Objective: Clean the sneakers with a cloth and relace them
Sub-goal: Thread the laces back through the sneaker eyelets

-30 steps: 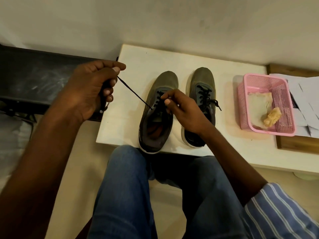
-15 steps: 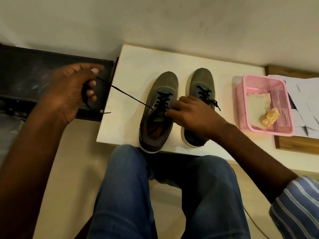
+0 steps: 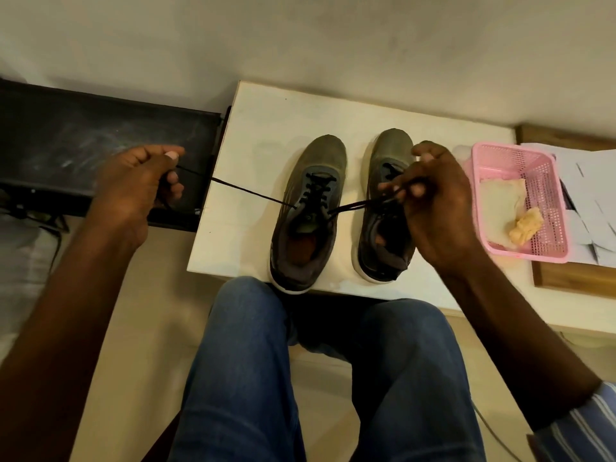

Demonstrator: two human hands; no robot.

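Two grey-green sneakers stand side by side on the white table (image 3: 253,128), toes pointing away from me. The left sneaker (image 3: 308,215) has a black lace (image 3: 248,190) threaded up its eyelets, with both ends pulled out sideways. My left hand (image 3: 133,188) pinches one lace end, stretched taut out past the table's left edge. My right hand (image 3: 433,201) pinches the other end, and hovers over the right sneaker (image 3: 383,235), hiding much of its lacing.
A pink plastic basket (image 3: 546,171) stands on the table to the right, holding a pale cloth (image 3: 500,208) and a yellow crumpled cloth (image 3: 526,225). White papers (image 3: 590,181) lie on a wooden board beyond it. A black unit (image 3: 83,141) sits left of the table. My jeans-clad knees are below.
My right hand left the left sneaker's tongue, took the other lace end and pulled it rightward over the right sneaker. My left hand kept its lace end drawn out to the left.
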